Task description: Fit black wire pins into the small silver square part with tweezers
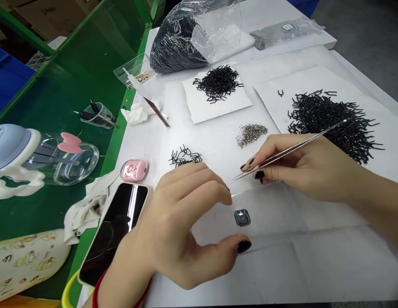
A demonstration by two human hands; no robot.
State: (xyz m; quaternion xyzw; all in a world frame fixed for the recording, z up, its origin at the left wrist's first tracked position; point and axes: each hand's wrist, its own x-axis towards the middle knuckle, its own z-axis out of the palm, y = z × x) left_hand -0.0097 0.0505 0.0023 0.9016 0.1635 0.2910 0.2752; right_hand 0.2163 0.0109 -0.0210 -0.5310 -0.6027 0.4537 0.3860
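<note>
My right hand (301,169) pinches metal tweezers (291,149) whose tips point left over the white table. My left hand (186,222) curls its fingers and thumb around the left edge of a clear plastic plate (272,214). A small square grey part (242,217) lies on or under that plate, between thumb and fingers. A small heap of black bent wires (184,156) lies just beyond my left hand. A little heap of tiny metal bits (252,134) lies beyond the tweezers.
Bigger heaps of black wires lie on white paper at the right (330,117) and middle back (218,83). A plastic bag of wires (182,38) stands behind. A phone (115,231), a pink earbud case (134,170), crumpled tissue (89,209) and a glass cup (73,160) lie left.
</note>
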